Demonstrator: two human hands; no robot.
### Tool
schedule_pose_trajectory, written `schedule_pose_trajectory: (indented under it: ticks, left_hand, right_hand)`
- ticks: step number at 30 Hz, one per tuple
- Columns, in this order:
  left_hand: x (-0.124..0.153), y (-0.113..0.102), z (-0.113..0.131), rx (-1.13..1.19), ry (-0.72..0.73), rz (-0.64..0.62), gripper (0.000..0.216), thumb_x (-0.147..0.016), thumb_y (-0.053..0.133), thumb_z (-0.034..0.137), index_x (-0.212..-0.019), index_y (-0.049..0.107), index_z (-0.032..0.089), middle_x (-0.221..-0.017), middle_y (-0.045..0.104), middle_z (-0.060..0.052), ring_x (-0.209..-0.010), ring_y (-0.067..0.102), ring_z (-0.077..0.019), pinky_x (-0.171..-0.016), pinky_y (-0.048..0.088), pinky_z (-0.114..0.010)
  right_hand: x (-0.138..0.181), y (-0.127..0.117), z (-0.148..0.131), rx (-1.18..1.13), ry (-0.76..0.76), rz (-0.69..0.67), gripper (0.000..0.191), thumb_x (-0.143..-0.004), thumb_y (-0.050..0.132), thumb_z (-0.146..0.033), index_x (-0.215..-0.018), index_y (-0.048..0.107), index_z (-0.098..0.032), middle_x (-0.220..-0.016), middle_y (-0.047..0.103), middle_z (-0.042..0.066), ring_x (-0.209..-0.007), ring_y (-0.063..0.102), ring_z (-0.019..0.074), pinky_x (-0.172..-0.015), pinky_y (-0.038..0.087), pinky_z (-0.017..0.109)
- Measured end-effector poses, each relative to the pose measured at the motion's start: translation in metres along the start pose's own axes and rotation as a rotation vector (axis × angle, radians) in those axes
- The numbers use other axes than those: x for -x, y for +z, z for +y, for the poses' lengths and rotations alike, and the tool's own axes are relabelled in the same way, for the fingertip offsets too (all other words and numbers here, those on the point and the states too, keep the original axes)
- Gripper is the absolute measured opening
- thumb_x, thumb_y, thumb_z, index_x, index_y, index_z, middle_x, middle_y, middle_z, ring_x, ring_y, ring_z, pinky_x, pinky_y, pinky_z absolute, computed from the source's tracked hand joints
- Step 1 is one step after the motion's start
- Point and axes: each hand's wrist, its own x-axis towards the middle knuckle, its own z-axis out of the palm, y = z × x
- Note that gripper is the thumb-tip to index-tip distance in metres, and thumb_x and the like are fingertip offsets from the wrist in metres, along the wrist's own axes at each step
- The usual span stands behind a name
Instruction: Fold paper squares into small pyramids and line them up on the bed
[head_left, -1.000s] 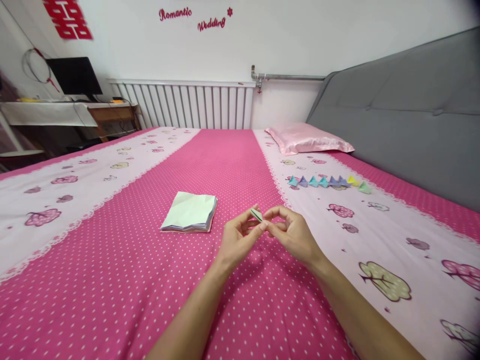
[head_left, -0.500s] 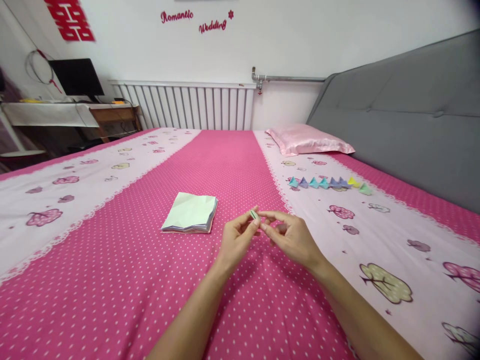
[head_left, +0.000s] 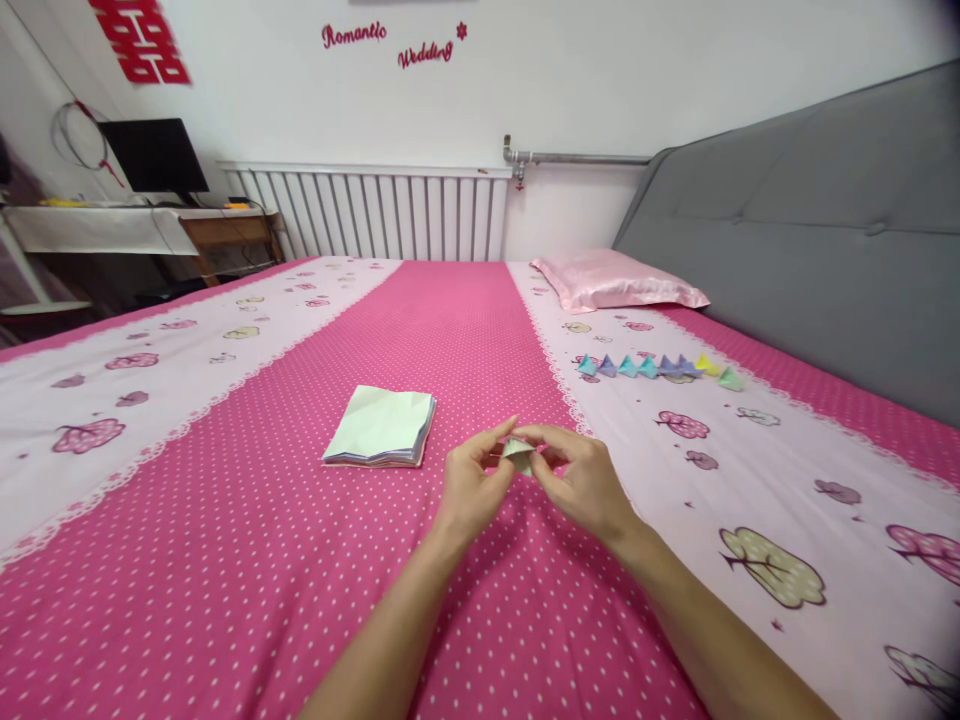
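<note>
Pale-green folded paper piece (head_left: 517, 452), pinched at thumb and fingertips by left hand (head_left: 469, 485) and right hand (head_left: 581, 480) together. Hovers just above the pink dotted bedsheet (head_left: 300, 560), in front of the body, right of the paper stack (head_left: 381, 426). Both hands closed on it, fingers curled, none spread.

Risks, as judged:
- Tiny piece, grip only at the tips: could slip out and drop onto the soft sheet, or spring open if pressure eases.
- No hard backing underneath, so creases likely to come out soft or skewed.
- Could tear at a corner if pulled unevenly.
- Row of coloured folded pieces (head_left: 652, 366) well apart on the right, near the pillow (head_left: 615, 278); unlikely to get knocked.

Readable writing: "Romantic Wedding" (head_left: 354, 33) in red script on the wall; red double-happiness decal (head_left: 139, 40) top left. No brand visible.
</note>
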Motion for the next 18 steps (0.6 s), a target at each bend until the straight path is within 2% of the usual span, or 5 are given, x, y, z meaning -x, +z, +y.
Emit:
schedule_pose_trajectory:
  ticks: [3,7,11,14,18]
  left_hand:
    - [-0.001,0.001,0.003,0.061,-0.009,0.005,0.051,-0.068,0.054,0.006,-0.119,0.054,0.012,-0.091,0.069,-0.008,-0.079,0.063,-0.0147,-0.075,0.049,-0.027]
    - [-0.001,0.002,0.010,0.160,-0.062,0.005,0.047,-0.068,0.058,0.009,-0.115,0.055,0.010,-0.083,0.069,-0.008,-0.072,0.064,-0.0141,-0.068,0.050,-0.025]
    - [-0.001,0.002,0.012,0.192,-0.021,0.042,0.029,-0.065,0.061,0.010,-0.094,0.066,0.013,-0.098,0.067,-0.011,-0.086,0.063,-0.0160,-0.077,0.049,-0.027]
    - [-0.001,0.001,0.012,0.177,0.003,0.065,0.022,-0.063,0.061,0.009,-0.083,0.069,0.014,-0.102,0.065,-0.011,-0.092,0.061,-0.0171,-0.082,0.047,-0.028]
    - [0.001,0.002,0.015,0.188,-0.037,0.054,0.027,-0.061,0.061,0.008,-0.085,0.070,0.015,-0.092,0.068,-0.008,-0.084,0.062,-0.0159,-0.075,0.048,-0.026]
  right_hand:
    - [-0.001,0.000,0.001,-0.225,0.132,-0.006,0.028,-0.077,0.048,-0.015,-0.098,0.066,-0.020,-0.089,0.068,0.004,-0.076,0.064,0.0160,-0.069,0.050,0.028]
    - [-0.004,-0.002,0.002,-0.398,0.286,0.009,0.022,-0.074,0.053,-0.019,-0.090,0.069,-0.018,-0.073,0.068,0.003,-0.065,0.060,0.0137,-0.065,0.049,0.028]
    - [-0.005,-0.003,0.000,-0.507,0.391,0.053,0.019,-0.071,0.055,-0.020,-0.082,0.070,-0.017,-0.074,0.068,0.003,-0.066,0.059,0.0131,-0.068,0.048,0.028]
    - [-0.005,-0.004,-0.001,-0.570,0.418,0.061,0.019,-0.072,0.052,-0.023,-0.079,0.068,-0.015,-0.075,0.067,0.005,-0.067,0.060,0.0136,-0.069,0.048,0.030]
    - [-0.003,-0.003,-0.001,-0.529,0.372,0.004,0.021,-0.068,0.064,-0.028,-0.085,0.063,-0.015,-0.069,0.065,0.002,-0.064,0.059,0.0136,-0.066,0.048,0.029]
